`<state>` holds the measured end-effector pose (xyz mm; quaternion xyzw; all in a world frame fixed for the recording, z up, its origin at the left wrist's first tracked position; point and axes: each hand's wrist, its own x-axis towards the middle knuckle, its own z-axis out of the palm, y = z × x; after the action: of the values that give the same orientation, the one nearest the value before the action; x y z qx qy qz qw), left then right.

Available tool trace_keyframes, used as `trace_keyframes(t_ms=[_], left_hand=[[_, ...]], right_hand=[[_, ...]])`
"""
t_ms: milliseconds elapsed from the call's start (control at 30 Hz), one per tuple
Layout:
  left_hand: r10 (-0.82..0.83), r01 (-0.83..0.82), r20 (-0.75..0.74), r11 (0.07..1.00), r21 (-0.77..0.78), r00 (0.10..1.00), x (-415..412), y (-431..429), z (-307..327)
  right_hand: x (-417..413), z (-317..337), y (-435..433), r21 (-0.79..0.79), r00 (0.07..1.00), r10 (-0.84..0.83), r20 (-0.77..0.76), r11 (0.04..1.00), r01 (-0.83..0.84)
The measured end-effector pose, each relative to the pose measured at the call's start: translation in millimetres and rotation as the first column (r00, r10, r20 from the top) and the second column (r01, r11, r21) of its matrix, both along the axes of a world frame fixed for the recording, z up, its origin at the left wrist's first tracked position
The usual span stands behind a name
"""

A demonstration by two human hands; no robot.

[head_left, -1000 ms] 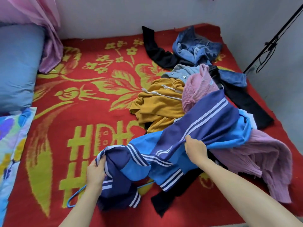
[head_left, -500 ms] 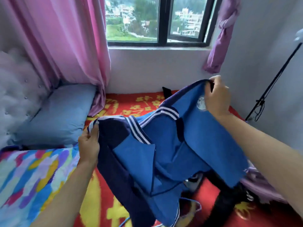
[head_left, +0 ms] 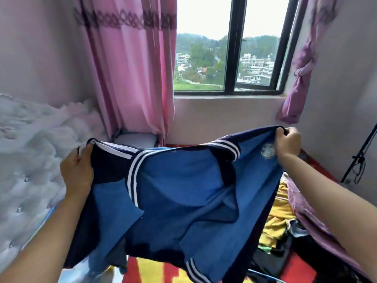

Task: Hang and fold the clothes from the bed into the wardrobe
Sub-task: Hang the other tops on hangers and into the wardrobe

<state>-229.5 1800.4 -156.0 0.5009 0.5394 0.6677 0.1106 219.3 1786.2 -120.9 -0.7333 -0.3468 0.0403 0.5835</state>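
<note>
A blue and navy jacket (head_left: pixel 179 193) with white stripes hangs spread in the air above the bed. My left hand (head_left: pixel 76 170) grips its upper left edge. My right hand (head_left: pixel 288 142) pinches its upper right edge, beside a round white badge. Below on the right lies the pile of clothes: a yellow garment (head_left: pixel 276 225), a pink knit one (head_left: pixel 318 223) and dark items (head_left: pixel 271 260). The jacket hides most of the red and yellow bedspread (head_left: pixel 155 271). No wardrobe is in view.
A white tufted headboard (head_left: pixel 26 160) stands at the left, with a pillow (head_left: pixel 134 139) at the back. Pink curtains (head_left: pixel 130 68) flank the window (head_left: pixel 230 48). A black stand (head_left: pixel 359 158) leans by the right wall. A blue hanger (head_left: pixel 265 275) peeks out at the bottom.
The jacket came off the pile and up into the air. My hands have moved apart and higher, stretching it wide. My view has risen from the bed to the window.
</note>
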Motion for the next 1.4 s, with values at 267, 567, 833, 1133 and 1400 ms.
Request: trace_keyframes(t_ms=[267,567,833,1133,1400], left_hand=[[0.227,-0.238,0.168,0.970,0.048,0.959,-81.6,23.9,10.4],[0.343,-0.329,0.014,0.911,-0.248,0.939,-93.6,95.8,-55.9],[0.222,-0.313,-0.232,0.486,-0.816,0.947,-25.2,161.1,-199.1],[-0.330,-0.169,-0.197,0.113,-0.979,0.923,71.8,26.4,-404.0],[-0.385,-0.218,-0.235,0.088,-0.972,0.892,93.7,5.3,-457.7]], right_hand=[[-38.9,9.5,17.2,0.100,0.992,-0.037,0.118,0.995,0.026],[-32.4,-35.7,97.1,-0.068,0.963,0.154,0.223,0.988,-0.142],[-69.8,-213.9,199.3,-0.730,0.897,0.437,-0.070,0.590,-0.344],[-32.3,-457.7,39.4,-0.948,0.845,0.453,-0.284,0.000,-0.318],[-17.9,-535.6,6.3,-0.985,0.809,0.566,-0.161,-0.144,-0.096]])
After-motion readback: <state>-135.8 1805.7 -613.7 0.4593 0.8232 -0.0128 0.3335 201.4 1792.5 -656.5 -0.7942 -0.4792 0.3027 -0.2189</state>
